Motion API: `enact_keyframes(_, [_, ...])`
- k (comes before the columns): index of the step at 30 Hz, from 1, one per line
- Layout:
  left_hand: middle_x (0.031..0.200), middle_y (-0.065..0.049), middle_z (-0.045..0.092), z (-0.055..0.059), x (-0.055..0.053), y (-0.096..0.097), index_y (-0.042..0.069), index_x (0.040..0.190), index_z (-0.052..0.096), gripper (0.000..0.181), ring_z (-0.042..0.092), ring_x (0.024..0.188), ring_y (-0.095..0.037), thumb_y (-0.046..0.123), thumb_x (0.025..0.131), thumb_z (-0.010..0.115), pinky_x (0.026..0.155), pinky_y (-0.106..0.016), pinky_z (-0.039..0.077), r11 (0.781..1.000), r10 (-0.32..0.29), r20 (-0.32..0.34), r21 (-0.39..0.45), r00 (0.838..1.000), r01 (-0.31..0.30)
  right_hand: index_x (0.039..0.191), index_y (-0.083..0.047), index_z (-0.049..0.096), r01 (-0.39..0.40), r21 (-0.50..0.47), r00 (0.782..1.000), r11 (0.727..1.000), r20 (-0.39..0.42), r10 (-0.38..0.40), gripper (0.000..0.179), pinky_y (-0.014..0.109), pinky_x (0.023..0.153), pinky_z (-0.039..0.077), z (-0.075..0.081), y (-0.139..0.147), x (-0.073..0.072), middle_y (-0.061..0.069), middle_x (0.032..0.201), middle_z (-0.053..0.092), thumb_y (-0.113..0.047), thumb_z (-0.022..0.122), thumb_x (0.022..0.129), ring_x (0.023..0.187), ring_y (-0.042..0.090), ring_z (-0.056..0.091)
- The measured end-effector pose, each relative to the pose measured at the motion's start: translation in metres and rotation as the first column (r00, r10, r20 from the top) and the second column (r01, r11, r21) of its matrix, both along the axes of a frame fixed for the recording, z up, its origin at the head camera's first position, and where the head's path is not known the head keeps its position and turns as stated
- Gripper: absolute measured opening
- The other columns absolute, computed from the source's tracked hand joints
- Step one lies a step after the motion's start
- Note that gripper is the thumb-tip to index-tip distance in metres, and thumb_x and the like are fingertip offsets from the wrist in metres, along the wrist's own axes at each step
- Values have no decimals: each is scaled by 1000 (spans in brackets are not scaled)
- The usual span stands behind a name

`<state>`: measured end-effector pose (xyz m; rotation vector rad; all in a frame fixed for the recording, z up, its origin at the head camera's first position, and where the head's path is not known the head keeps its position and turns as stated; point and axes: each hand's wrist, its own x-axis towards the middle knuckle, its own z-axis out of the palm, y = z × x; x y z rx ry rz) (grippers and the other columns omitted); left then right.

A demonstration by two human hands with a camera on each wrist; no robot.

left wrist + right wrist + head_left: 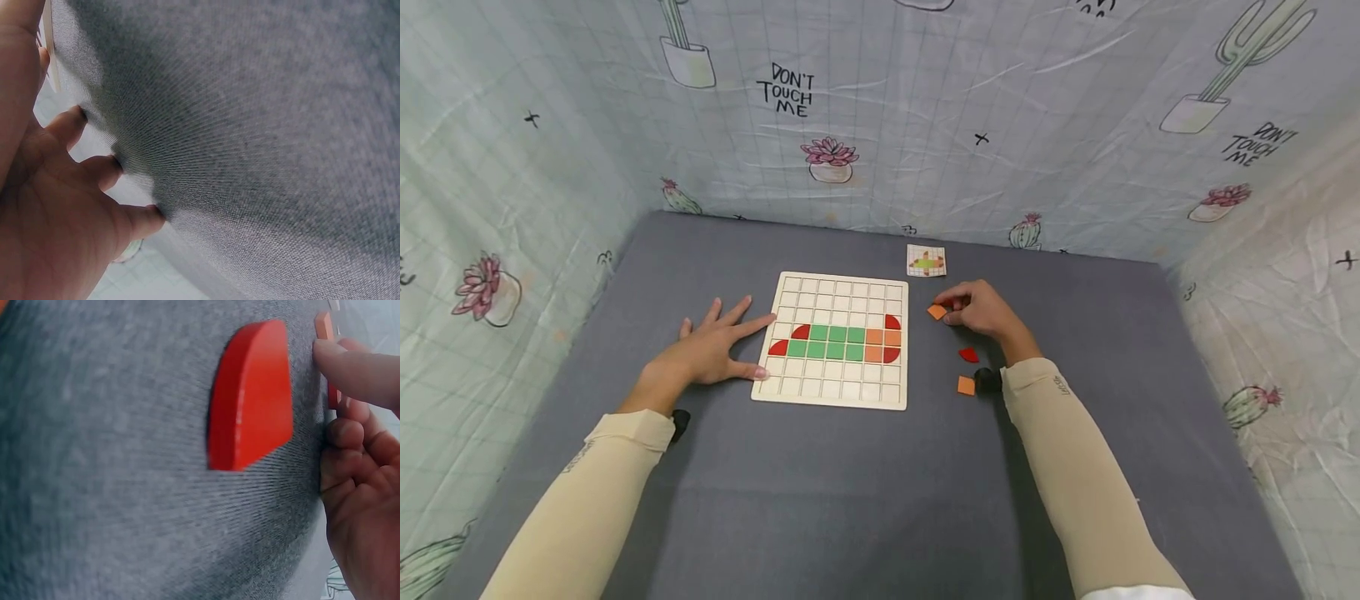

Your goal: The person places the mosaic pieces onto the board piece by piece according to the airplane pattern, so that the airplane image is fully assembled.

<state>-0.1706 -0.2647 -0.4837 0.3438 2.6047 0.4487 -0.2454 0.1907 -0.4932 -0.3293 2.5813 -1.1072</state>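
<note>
A pale wooden grid board (827, 392) lies on the table, bearing a double row of green square tiles (836, 333), three orange squares and several red quarter-round pieces. My left hand (700, 350) spreads its fingers beside the board, thumb and index finger touching its left edge. To the board's right, my right hand (981, 312) pinches an orange square tile (936, 312) between thumb and fingers, low over the cloth. A red piece (332, 397) shows partly behind those fingers in the right wrist view. Nearer my right wrist lies a red quarter-round piece (969, 355).
Another orange square tile (966, 386) lies beside the black wrist camera (988, 381). A small pattern card (927, 261) sits beyond the board's far right corner. Grey cloth (835, 500) covers the table, and printed curtains (887, 108) hang behind and at both sides.
</note>
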Motion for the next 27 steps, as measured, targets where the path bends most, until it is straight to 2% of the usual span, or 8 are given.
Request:
enact_keyframes(6, [178,-12,-2,0,-1,0,38,167,23,105,-10,159,-55,67,82,77,115,-85,0,1000,-2,5,-7,1000,2,120,-3,77,-19,48,1000,999,-5,20,29,36,71,39,2,-4,-3,6,81,57,-3,78,91,77,25,48])
enact_keyframes(12, [178,-12,-2,1,-1,-1,37,167,22,105,-10,159,-55,67,83,77,115,-85,0,1000,-1,6,-11,1000,1,117,0,74,-44,111,999,993,-3,44,27,35,74,41,4,-6,-5,7,85,56,-6,80,91,81,24,49])
enact_keyframes(21, [178,-11,-3,0,-2,-1,37,167,22,104,-11,159,-54,64,84,77,115,-85,-2,1000,1,5,6,1000,-1,103,2,78,-90,210,988,974,-102,113,20,32,72,48,12,-8,-3,9,83,66,-12,82,88,77,22,58])
enact_keyframes(27, [178,-11,-3,-2,-1,0,37,167,22,104,-11,160,-54,65,84,78,116,-84,-2,1000,3,5,-1,1000,-3,108,0,79,-103,199,990,975,-73,120,25,32,71,50,18,-16,0,9,90,71,-17,82,90,78,21,60])
